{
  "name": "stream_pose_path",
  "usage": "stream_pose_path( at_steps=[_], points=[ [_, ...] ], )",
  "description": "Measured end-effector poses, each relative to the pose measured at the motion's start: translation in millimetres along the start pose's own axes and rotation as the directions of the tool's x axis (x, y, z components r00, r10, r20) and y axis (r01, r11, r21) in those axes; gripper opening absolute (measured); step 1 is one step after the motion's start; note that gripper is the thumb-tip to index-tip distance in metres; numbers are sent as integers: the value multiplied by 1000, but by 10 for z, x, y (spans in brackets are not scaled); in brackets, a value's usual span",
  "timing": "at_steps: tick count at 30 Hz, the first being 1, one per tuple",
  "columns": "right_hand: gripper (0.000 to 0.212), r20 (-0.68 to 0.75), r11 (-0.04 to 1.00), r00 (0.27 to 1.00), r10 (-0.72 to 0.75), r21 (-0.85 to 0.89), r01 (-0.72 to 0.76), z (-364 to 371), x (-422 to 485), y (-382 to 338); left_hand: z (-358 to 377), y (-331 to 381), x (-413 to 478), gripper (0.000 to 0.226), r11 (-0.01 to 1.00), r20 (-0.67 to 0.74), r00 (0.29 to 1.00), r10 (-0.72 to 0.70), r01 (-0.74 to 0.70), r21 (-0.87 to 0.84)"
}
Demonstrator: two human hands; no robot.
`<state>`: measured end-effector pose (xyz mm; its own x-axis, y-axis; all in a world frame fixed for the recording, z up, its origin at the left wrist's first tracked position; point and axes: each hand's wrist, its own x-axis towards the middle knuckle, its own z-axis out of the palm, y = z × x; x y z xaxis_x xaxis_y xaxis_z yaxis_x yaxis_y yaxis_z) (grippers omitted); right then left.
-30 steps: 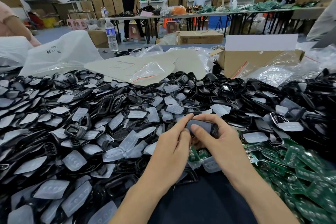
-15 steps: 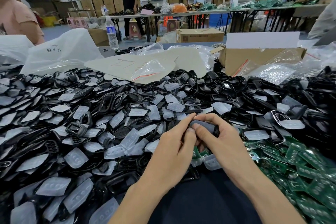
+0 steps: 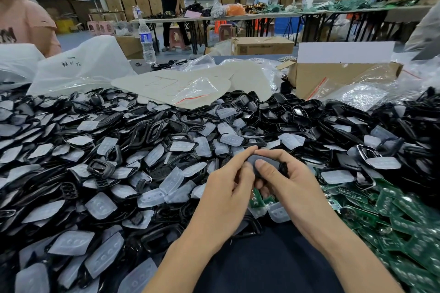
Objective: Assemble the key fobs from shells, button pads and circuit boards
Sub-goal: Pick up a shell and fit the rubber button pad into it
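Observation:
A dark grey key fob [image 3: 271,164] sits between both hands, above the heap. My left hand [image 3: 228,188] pinches its left end with forefinger and thumb. My right hand [image 3: 288,181] grips it with the thumb pressed on its top and the fingers curled round it. Most of the fob is hidden by my fingers. Black shells [image 3: 152,131] and translucent button pads [image 3: 171,181] cover the table in a wide heap. Green circuit boards [image 3: 400,211] lie piled at the right.
A cardboard box [image 3: 333,78] with plastic bags stands at the back right, a water bottle [image 3: 146,43] at the back. White bags [image 3: 78,66] lie at the back left beside a person in pink [image 3: 26,24]. Another person stands far behind.
My hands have stayed on the fob; my left forefinger has slid to meet the right forefinger on top, and my right thumb has shifted slightly across the fob's face.

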<state>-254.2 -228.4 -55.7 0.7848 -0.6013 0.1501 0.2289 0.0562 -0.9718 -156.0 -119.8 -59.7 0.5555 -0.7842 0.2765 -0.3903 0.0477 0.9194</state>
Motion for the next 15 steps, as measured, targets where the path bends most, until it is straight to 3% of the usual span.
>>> stream_pose_path(
  at_steps=[6,10,15],
  points=[
    [13,-52,987,998,45,159,-36,49,23,1,42,12,4,18,998,-75,995,62,-63,-9],
    [9,-32,963,993,117,246,-106,52,32,0,29,9,-13,20,990,-48,993,106,-101,96],
    [20,9,937,972,235,266,-229,2,21,-49,46,25,-41,11,971,-16,990,142,-136,199]
  ],
)
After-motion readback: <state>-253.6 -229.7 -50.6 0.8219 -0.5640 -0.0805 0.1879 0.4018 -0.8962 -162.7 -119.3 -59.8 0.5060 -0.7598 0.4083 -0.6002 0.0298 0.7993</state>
